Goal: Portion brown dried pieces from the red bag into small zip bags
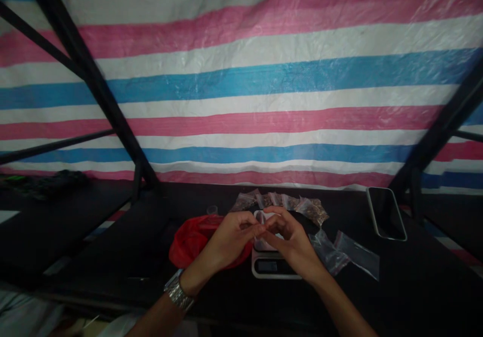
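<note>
1. Left hand (234, 231), metal-banded watch (178, 290) at wrist: thumb and fingertips pinched together on a small clear bag (259, 217), mostly hidden by fingers.
2. Right hand (292, 241): thumb and fingers bent, tips meeting the left's, pinching the same bag.
3. Bag sits above the pale digital scale (258, 269); whether it touches the pan, cannot tell.
4. Behind scale: row of filled bags (313, 209), brownish contents.
5. Right of scale: flat clear bags (360, 255), overlapping; phone (387, 213) farther off on the black tabletop (124, 249).
6. Left of scale: red plastic bag (187, 242), crumpled, partly under the left forearm.
</note>
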The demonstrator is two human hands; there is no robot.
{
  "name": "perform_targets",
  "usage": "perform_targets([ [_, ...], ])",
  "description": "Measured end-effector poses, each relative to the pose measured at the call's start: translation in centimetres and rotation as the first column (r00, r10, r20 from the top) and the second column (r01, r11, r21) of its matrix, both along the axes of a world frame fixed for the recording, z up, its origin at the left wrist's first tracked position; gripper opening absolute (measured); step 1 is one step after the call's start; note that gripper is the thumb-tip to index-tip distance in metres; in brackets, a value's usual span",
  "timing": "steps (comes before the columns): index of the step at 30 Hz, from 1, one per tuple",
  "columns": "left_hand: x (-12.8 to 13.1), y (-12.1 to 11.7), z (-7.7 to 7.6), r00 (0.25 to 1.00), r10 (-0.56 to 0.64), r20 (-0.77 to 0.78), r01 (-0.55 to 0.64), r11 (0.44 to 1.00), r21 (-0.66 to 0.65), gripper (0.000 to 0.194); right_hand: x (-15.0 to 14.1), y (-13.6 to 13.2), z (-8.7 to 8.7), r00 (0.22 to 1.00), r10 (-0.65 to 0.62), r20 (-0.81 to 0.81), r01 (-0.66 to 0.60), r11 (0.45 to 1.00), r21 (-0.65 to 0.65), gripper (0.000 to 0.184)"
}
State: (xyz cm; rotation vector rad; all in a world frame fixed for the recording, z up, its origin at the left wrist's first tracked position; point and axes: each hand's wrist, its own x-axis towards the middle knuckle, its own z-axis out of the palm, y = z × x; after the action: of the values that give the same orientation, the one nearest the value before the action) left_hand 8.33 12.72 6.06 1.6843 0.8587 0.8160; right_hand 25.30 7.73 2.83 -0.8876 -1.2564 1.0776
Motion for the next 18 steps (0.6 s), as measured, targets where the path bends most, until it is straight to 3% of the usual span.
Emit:
perform_targets([
  [4, -0.7, -0.9, -0.6, 1.000, 0.003, -0.016, -0.003, 1.000, 0.014, 0.034, -1.2, -0.1, -0.1, 0.997, -0.055, 0.055, 0.053, 0.998, 0.037, 0.029],
  [10, -2.5, -3.1, -0.2, 0.988, 0.122, -0.091, -0.112, 0.988, 0.106, 0.029, -2.8, 0.5, -0.8, 0.927, -0.346, 0.143, 0.333, 0.937, 0.109, 0.017],
  [14, -3.7, -3.9, 0.0, 0.969, 0.226, -0.103, -0.203, 0.960, 0.190, 0.022, -3.5, 0.3, -0.3, 0.920, -0.344, 0.186, 0.310, 0.932, 0.187, 0.015],
  [18, -4.6, -3.6, 0.5, 0.974, 0.209, 0.089, -0.219, 0.967, 0.128, 0.025, -4.4, 0.3, 0.2, 0.927, -0.332, 0.178, 0.293, 0.932, 0.211, 0.017],
])
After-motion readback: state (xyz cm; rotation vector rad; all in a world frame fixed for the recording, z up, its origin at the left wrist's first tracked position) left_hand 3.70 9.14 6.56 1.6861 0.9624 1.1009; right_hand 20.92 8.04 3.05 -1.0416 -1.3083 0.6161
